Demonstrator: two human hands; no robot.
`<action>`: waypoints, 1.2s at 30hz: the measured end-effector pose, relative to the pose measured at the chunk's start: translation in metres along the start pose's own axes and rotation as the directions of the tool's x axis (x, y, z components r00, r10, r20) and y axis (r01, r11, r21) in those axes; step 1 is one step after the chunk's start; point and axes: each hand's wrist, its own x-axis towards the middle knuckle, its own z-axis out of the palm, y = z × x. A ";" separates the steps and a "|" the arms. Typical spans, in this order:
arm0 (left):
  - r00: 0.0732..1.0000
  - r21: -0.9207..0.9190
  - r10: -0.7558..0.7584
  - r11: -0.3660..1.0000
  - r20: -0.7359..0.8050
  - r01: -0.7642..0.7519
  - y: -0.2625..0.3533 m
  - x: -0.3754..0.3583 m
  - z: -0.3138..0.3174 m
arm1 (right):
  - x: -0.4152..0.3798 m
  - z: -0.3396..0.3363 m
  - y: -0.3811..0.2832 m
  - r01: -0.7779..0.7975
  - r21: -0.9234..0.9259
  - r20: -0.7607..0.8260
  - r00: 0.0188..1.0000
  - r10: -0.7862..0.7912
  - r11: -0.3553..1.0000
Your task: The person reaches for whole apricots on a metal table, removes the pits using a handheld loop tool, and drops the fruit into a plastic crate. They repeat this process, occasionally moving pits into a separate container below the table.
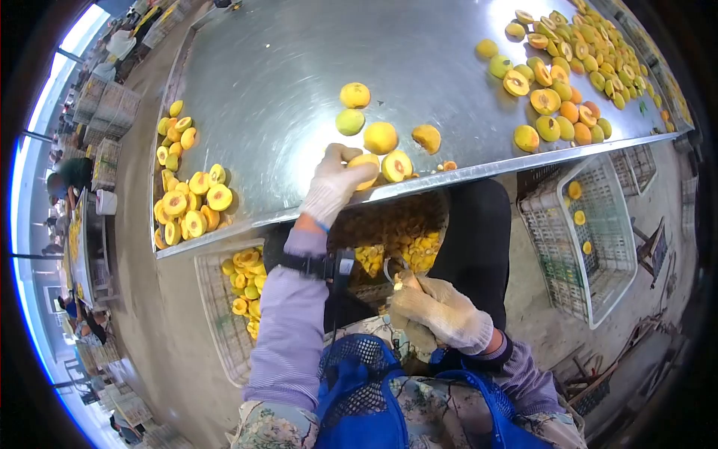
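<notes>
My left hand [331, 182], in a whitish knit glove, closes its fingers round a yellow peach piece [364, 171] at the near edge of the metal table [277, 97]. Beside it lie a cut peach half [397, 165], a whole-looking peach [380, 138] and a greenish one [349, 122]. Lower down, in front of my body, my gloved right hand [445, 313] is shut on a small tool with a curved metal loop [388, 268]. Its handle is mostly hidden in the fingers. Below the table edge, a container holds yellow peach scraps [419, 251].
Peach halves are heaped at the table's left corner [191, 206], and a larger pile [576, 63] covers the far right. A crate [224, 329] with peaches stands below left. Another plastic crate [550, 247] stands at right. People and stacked crates [105, 105] appear far left.
</notes>
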 end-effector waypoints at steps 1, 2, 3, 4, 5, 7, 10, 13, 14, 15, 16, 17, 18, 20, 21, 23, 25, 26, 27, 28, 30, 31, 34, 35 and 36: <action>0.996 -0.376 0.082 0.922 -0.030 -0.087 0.006 -0.018 0.000 | 0.000 0.000 -0.004 0.007 -0.011 -0.009 1.000 -0.007 1.000; 0.986 -0.694 0.140 0.702 -0.085 -0.160 0.011 -0.034 0.001 | 0.000 0.000 -0.005 0.010 -0.020 -0.018 1.000 -0.011 1.000; 0.988 -0.693 0.132 0.705 -0.079 -0.150 0.014 -0.047 0.003 | 0.002 -0.001 -0.006 0.005 -0.012 -0.018 1.000 -0.005 1.000; 0.978 -0.785 0.195 0.594 -0.070 -0.175 0.016 -0.059 0.005 | 0.004 0.000 -0.006 0.055 -0.030 -0.032 0.998 -0.056 0.998; 0.963 -0.861 0.260 0.470 -0.075 -0.194 0.015 -0.068 0.008 | 0.006 0.000 -0.006 0.109 -0.053 -0.043 0.993 -0.111 0.993; 0.958 -0.932 0.285 0.341 -0.026 -0.126 0.009 -0.077 0.019 | 0.010 0.003 -0.003 0.158 -0.138 -0.106 0.979 -0.173 0.978; 0.932 -0.839 0.340 0.464 -0.127 -0.284 0.016 -0.100 0.030 | 0.011 0.006 -0.001 0.197 -0.242 -0.190 0.950 -0.246 0.950; 0.961 -0.902 0.245 0.373 -0.130 -0.217 0.033 -0.123 0.036 | 0.009 0.008 -0.004 0.156 -0.283 -0.226 0.948 -0.223 0.946; 0.962 -0.921 0.232 0.324 -0.144 -0.216 0.033 -0.127 0.039 | 0.008 0.009 -0.005 0.116 -0.306 -0.241 0.951 -0.195 0.945; 0.963 -0.938 0.218 0.274 -0.157 -0.215 0.033 -0.131 0.042 | 0.007 0.010 -0.004 0.116 -0.307 -0.241 0.951 -0.195 0.945; 0.950 -0.938 0.248 0.239 -0.191 -0.251 0.033 -0.134 0.047 | 0.006 0.012 -0.003 0.129 -0.300 -0.240 0.949 -0.206 0.945; 0.949 -0.938 0.249 0.238 -0.191 -0.251 0.034 -0.138 0.049 | 0.004 0.013 -0.003 0.143 -0.293 -0.239 0.946 -0.217 0.945; 0.926 -0.912 0.299 0.265 -0.230 -0.312 0.035 -0.142 0.050 | 0.001 0.014 -0.004 0.143 -0.295 -0.240 0.946 -0.218 0.945; 0.898 -0.878 0.365 0.309 -0.244 -0.365 0.040 -0.149 0.046 | -0.007 0.016 -0.005 0.113 -0.254 -0.142 0.978 -0.152 0.961; 0.898 -0.879 0.366 0.307 -0.244 -0.364 0.041 -0.150 0.045 | -0.009 0.016 -0.006 0.112 -0.255 -0.145 0.978 -0.152 0.960; 0.871 -0.756 0.398 0.464 -0.288 -0.462 0.043 -0.150 0.044 | -0.012 0.015 -0.008 0.102 -0.024 -0.013 0.995 -0.103 0.994; 0.826 -0.606 0.449 0.568 -0.340 -0.557 0.045 -0.150 0.042 | -0.014 0.014 -0.010 0.086 0.017 -0.009 0.996 -0.086 0.996; 0.777 -0.431 0.504 0.647 -0.376 -0.629 0.046 -0.149 0.041 | -0.015 0.013 -0.010 0.067 0.058 -0.004 0.998 -0.067 0.996; 0.777 -0.432 0.506 0.647 -0.375 -0.629 0.048 -0.150 0.040 | -0.017 0.011 -0.008 0.068 0.059 -0.006 0.998 -0.068 0.996; 0.831 -0.536 0.462 0.637 -0.310 -0.554 0.053 -0.153 0.037 | -0.018 0.010 -0.005 0.058 0.081 0.021 0.998 -0.060 0.995; 0.875 -0.630 0.421 0.619 -0.239 -0.470 0.059 -0.157 0.034 | -0.020 0.010 -0.002 0.048 0.102 0.049 0.997 -0.053 0.994; 0.891 -0.668 0.402 0.606 -0.213 -0.433 0.061 -0.158 0.033 | -0.021 0.010 -0.001 0.072 0.091 0.066 0.995 -0.078 0.993; 0.740 -0.452 0.605 0.594 -0.294 -0.665 0.050 -0.146 0.030 | -0.020 -0.001 0.004 0.151 0.035 0.169 0.973 -0.155 0.988; 0.517 -0.151 0.797 0.496 -0.312 -0.855 0.048 -0.140 0.028 | -0.018 -0.006 0.008 0.207 -0.003 0.255 0.946 -0.199 0.978; 0.518 -0.151 0.797 0.496 -0.311 -0.855 0.048 -0.139 0.028 | -0.017 -0.006 0.014 0.206 -0.003 0.255 0.946 -0.199 0.979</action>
